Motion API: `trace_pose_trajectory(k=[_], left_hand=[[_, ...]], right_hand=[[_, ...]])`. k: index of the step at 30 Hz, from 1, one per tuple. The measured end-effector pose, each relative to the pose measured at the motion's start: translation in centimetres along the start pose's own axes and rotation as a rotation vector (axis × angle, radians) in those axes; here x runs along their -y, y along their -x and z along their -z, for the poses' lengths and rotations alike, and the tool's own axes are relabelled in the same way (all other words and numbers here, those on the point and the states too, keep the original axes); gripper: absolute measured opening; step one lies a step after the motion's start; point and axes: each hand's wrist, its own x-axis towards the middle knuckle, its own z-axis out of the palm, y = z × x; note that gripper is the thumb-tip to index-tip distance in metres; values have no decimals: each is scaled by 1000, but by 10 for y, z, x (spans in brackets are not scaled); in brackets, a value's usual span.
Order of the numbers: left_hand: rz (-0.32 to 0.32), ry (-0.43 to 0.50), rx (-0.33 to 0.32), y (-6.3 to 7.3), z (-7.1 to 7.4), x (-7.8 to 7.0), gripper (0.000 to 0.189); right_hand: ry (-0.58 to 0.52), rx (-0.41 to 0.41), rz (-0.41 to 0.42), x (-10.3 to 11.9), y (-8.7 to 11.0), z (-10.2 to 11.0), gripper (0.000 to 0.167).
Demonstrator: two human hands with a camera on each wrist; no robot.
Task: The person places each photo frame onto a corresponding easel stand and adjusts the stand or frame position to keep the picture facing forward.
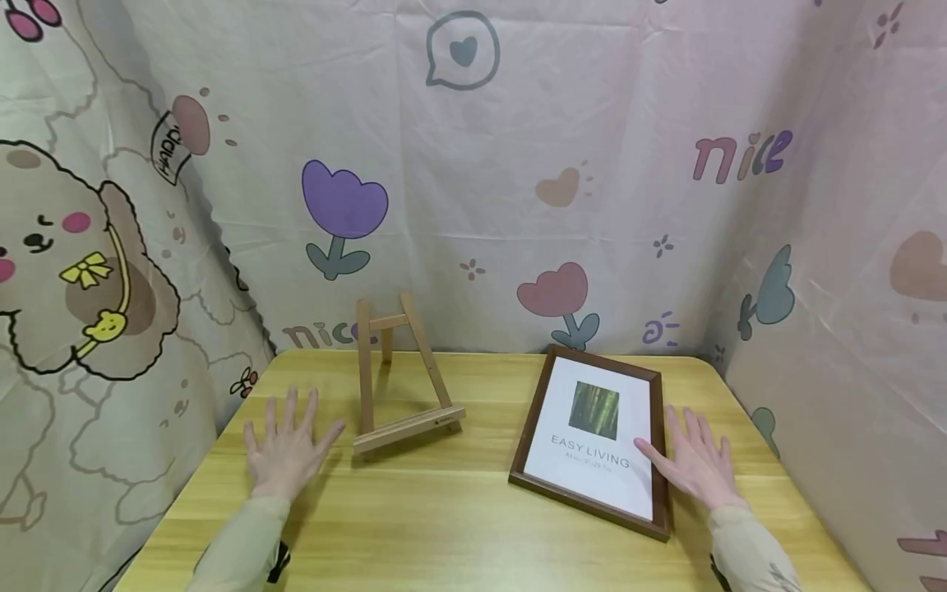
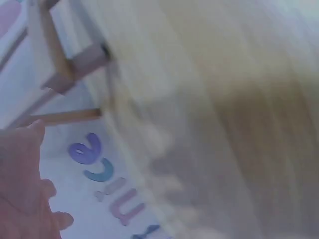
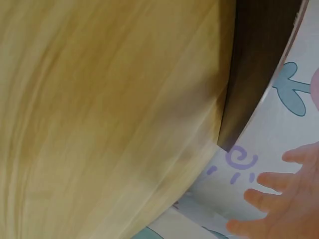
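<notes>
A small wooden easel (image 1: 407, 427) stands on the left half of the table, its ledge toward the front. My left hand (image 1: 284, 452) is spread just left of it, holding nothing; in the left wrist view the same hand (image 2: 20, 184) shows at the lower left, with the easel (image 2: 55, 64) above it. To the right, a brown picture frame (image 1: 592, 511) lies face up, its white insert reading "EASY LIVING". Beside its right edge my right hand (image 1: 699, 460) is spread, the thumb over the frame; whether it touches cannot be told. The right wrist view shows the frame's dark side (image 3: 254, 64) and fingers (image 3: 274, 181).
A light wooden table (image 1: 429, 526) with rounded far corners bears everything. Printed cloth (image 1: 473, 164) hangs behind it and along both sides, close to the table's edges.
</notes>
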Motion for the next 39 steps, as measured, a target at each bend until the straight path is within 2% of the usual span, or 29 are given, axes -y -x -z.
trace_pose_trajectory(k=[9,17,21,24,30,36,39], left_hand=[[-29,-30,-30,10,18,-38,87],[-97,-45,-57,15,19,-80,88],[-152,-56,-81,15,11,-103,91],[-188,-9,-75,14,3,-121,91],[-249,51,-37,12,-14,-156,93],[-372,107,-4,9,-28,-184,93],[-424,149,46,6,-36,-196,94]], right_hand=[[13,61,-8,1,6,7,107],[-4,171,-20,3,14,15,109],[-32,256,-50,5,16,16,113],[-70,300,-73,6,17,15,115],[-116,314,-73,6,18,8,117],[-143,323,-48,4,19,2,119],[-167,322,-31,3,20,0,118]])
